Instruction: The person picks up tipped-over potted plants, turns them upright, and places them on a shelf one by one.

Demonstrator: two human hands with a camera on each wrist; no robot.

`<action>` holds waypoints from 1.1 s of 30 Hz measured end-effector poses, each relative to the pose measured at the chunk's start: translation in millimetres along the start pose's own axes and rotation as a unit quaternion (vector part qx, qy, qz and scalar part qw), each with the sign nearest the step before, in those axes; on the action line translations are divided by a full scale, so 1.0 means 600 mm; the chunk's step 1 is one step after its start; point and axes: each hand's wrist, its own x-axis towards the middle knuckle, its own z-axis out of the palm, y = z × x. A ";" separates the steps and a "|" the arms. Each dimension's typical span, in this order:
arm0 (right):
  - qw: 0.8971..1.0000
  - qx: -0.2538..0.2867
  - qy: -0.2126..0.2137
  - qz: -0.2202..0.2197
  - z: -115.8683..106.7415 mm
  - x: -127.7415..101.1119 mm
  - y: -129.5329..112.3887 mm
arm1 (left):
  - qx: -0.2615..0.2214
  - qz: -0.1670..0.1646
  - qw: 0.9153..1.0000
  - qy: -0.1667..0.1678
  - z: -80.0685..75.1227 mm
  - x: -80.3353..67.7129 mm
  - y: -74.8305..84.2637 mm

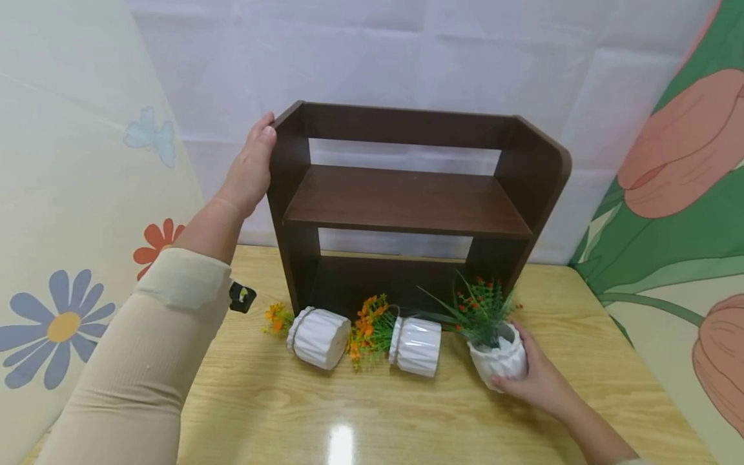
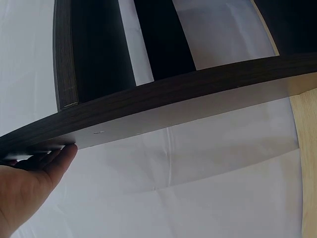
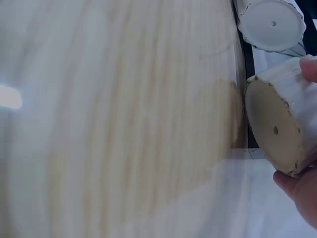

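A dark brown two-tier wooden shelf (image 1: 407,200) stands on the table. My left hand (image 1: 250,165) rests against the outer face of its left side panel (image 2: 198,104), near the top, with fingers extended. At the shelf's lower right, my right hand (image 1: 537,381) grips a potted plant (image 1: 501,358) by its white fluted pot. Green leaves and small red berries rise from it, leaning toward the shelf. Its underside, with a small hole, shows in the right wrist view. Two white pots with orange flowers, a left one (image 1: 320,337) and a middle one (image 1: 416,345), lie on their sides before the shelf.
The wood-grain table (image 1: 279,413) extends in front of the pots. White cloth (image 1: 407,51) hangs behind the shelf, and flower-printed panels (image 1: 674,181) flank both sides. A small black object (image 1: 241,297) shows beside the left sleeve.
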 end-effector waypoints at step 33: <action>0.995 0.079 -0.045 0.050 -0.018 -0.003 0.030 | 0.002 0.002 1.000 -0.002 0.000 0.002 0.003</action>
